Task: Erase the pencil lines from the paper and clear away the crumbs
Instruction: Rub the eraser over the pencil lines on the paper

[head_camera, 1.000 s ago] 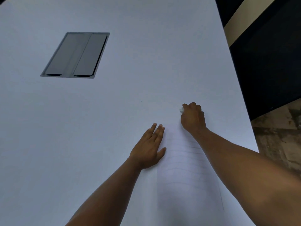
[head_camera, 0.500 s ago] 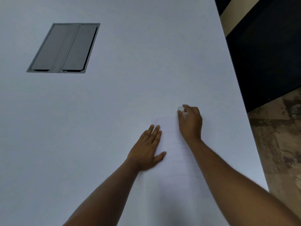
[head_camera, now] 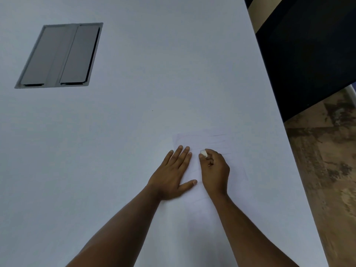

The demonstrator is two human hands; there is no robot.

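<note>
Left hand spread flat on paper near counter right edge. Right hand pinching eraser, rubbing. Faint pencil lines left at far end. Job partly done; crumbs too small to see.

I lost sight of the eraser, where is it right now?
In the head view, the eraser is pinched in the right hand, over the paper, just right of the left hand.

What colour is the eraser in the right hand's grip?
White. The eraser shows best in the head view, pinched at the right hand's fingertips.
</note>
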